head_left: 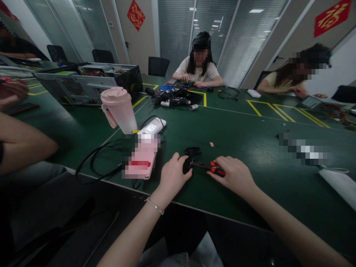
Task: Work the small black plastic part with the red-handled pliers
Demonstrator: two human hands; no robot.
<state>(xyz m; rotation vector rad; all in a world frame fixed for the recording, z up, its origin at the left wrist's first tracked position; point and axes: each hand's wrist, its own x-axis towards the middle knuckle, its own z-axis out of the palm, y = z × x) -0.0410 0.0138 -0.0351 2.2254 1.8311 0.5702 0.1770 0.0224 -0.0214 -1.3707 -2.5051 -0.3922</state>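
My left hand (174,174) is closed around a small black part (187,165) close to the table's front edge; its exact kind is hard to make out. Red-and-black handled pliers (217,169) are gripped in my right hand (236,172). Their metal jaws point left and reach the black part, apparently touching it. Just beyond my left hand lies another black piece (193,151), flat on the green table (250,148). A small pale scrap (211,144) rests to the right of that piece.
Left of my hands lie a pink phone-like item (141,157), a white power strip or bank (151,128) and a black cable (93,157). A pink cup (119,109) stands behind. Farther back are an opened computer case (89,87) and black parts (172,98). Several people sit around.
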